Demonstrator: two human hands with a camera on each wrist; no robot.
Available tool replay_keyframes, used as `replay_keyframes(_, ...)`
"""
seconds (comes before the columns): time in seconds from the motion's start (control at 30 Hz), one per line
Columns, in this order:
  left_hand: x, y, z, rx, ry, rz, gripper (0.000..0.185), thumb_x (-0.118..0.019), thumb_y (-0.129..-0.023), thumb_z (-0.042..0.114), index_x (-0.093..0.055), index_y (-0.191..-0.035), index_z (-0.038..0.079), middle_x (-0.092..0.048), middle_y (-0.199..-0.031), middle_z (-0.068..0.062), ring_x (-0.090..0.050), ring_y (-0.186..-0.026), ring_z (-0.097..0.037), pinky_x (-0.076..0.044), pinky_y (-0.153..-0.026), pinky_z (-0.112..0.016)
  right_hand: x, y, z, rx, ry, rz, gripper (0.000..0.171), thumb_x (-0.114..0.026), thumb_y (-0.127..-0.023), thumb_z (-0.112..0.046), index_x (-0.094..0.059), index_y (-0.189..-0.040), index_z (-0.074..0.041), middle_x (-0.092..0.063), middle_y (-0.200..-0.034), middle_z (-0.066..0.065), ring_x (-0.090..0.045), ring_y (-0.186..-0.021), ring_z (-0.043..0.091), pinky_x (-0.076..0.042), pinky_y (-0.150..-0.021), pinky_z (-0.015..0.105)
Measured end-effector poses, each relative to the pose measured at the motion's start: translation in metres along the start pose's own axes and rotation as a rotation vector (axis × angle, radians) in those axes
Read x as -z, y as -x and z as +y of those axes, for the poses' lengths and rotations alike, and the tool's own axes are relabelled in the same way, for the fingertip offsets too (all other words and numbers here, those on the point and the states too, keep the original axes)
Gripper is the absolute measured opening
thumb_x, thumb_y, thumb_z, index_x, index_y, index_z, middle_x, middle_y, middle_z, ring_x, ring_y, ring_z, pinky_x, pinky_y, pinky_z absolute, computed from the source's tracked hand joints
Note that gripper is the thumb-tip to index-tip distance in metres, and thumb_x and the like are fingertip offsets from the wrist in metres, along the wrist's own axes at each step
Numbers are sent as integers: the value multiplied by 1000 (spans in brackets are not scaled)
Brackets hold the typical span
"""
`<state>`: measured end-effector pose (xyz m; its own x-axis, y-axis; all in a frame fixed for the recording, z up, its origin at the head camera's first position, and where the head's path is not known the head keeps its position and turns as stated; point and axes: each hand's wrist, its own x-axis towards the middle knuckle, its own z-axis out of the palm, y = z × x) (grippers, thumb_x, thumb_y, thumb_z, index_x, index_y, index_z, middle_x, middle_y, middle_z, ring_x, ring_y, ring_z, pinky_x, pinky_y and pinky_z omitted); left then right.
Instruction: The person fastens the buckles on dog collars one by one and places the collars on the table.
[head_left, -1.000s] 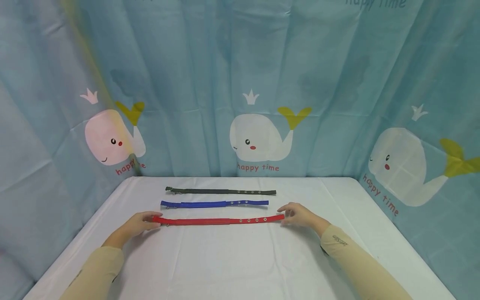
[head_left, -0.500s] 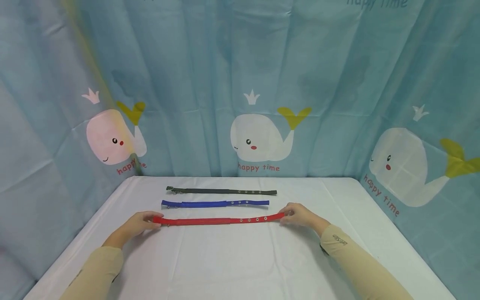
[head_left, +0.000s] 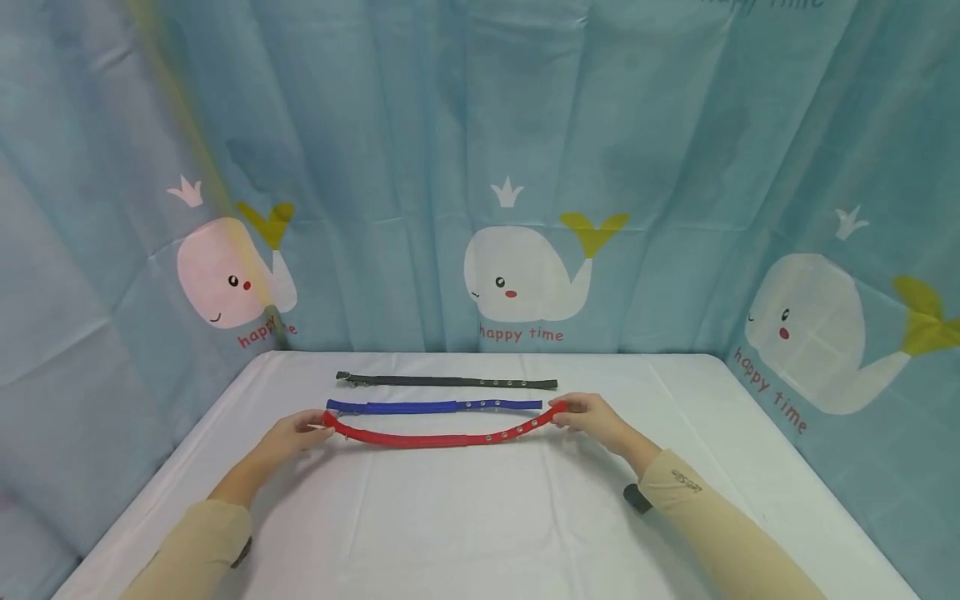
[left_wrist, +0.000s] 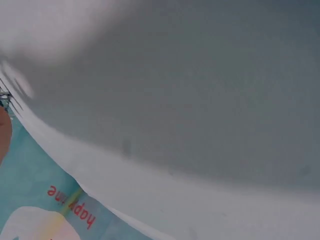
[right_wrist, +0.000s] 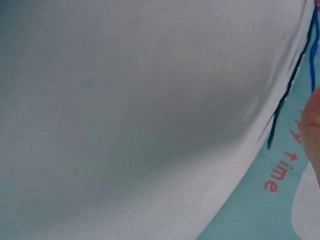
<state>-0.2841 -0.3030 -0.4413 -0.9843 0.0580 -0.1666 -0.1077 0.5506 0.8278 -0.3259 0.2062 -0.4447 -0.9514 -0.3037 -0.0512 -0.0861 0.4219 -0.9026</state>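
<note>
A red collar (head_left: 427, 441) with metal eyelets hangs in a shallow curve between the two hands in the head view. My left hand (head_left: 294, 435) pinches its left end, and my right hand (head_left: 591, 418) pinches the eyelet end. Both ends are raised; whether the sagging middle touches the table cannot be told. Just behind it lies a blue collar (head_left: 412, 408), laid straight. Farther back is a dark green collar (head_left: 420, 381) with a metal buckle at its left. Each wrist view catches only a sliver of its hand at the edge.
A white cloth covers the table (head_left: 450, 533). Behind it hangs a light blue curtain (head_left: 405, 283) printed with whales, which also closes in both sides. Shadows of the arms fall on the cloth.
The right hand has closed its fingers on the red collar's end. Both hands have lifted the ends and come slightly closer together, so the collar now sags in the middle.
</note>
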Motion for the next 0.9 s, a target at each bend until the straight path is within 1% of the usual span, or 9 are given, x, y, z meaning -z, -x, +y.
replay_keyframes(0.13,-9,0,8,-13,169,-8,72,-63,-93,45,-39,-143,-2,-47,-140,-25,-49,-123,-39,-47,-95,-48,-5,-2,-5,-29,-87,20,38,-66,-93,-16,-61,-125,4,-69,-103,10,-63,-97,26,-54,-83,36)
replay_keyframes(0.2,-13,0,13,-48,271,-18,71,-59,-96,42,-35,-145,-2,-45,-143,-22,-46,-128,-36,-42,-100,-51,-9,-2,-7,-35,-111,17,39,-67,-92,-16,-61,-125,4,-69,-103,10,-62,-98,27,-54,-82,36)
replay_keyframes(0.3,-22,2,23,-95,410,-18,66,-55,-99,35,-30,-146,-5,-56,-136,-14,-54,-122,-20,-38,-104,-51,-13,-3,-8,-35,-129,4,38,-67,-92,-13,-61,-125,5,-69,-102,11,-62,-94,24,-54,-79,34)
replay_keyframes(0.4,-30,2,35,-113,494,4,63,-54,-101,30,-29,-145,-7,-66,-118,1,-57,-106,-3,-42,-102,-42,-16,-1,-10,-41,-139,2,37,-67,-92,-11,-61,-125,5,-69,-102,17,-62,-89,20,-52,-76,32)
replay_keyframes(0.47,-35,2,44,-117,506,13,62,-55,-101,29,-31,-145,-7,-65,-113,0,-57,-106,-5,-42,-102,-41,-17,-1,-11,-41,-142,3,37,-66,-93,-12,-61,-125,5,-69,-102,17,-62,-89,19,-52,-75,32)
replay_keyframes(0.53,-39,2,54,-116,443,4,62,-55,-100,31,-34,-145,-5,-64,-117,-8,-56,-112,-16,-40,-104,-43,-16,-1,-12,-42,-155,2,37,-65,-93,-14,-61,-125,5,-69,-104,16,-62,-91,19,-52,-77,32)
replay_keyframes(0.67,-45,4,73,-121,208,-33,56,-59,-98,33,-47,-140,-1,-54,-133,-22,-46,-124,-36,-32,-105,-59,-14,-3,-12,-18,-200,-20,38,-61,-97,-18,-58,-126,6,-69,-107,10,-63,-94,19,-53,-79,33)
replay_keyframes(0.77,-49,7,83,-138,85,-43,47,-64,-95,32,-58,-131,1,-60,-125,-16,-51,-117,-34,-35,-101,-61,-14,-3,-13,9,-275,-49,40,-56,-100,-19,-50,-128,9,-67,-115,14,-65,-91,17,-52,-79,30)
replay_keyframes(0.9,-53,11,97,-230,15,-102,37,-65,-94,25,-64,-121,-1,-65,-108,-10,-55,-98,-26,-46,-90,-52,-18,-1,-18,23,-390,-78,43,-53,-101,-13,-40,-132,14,-63,-119,24,-67,-85,15,-54,-79,28)
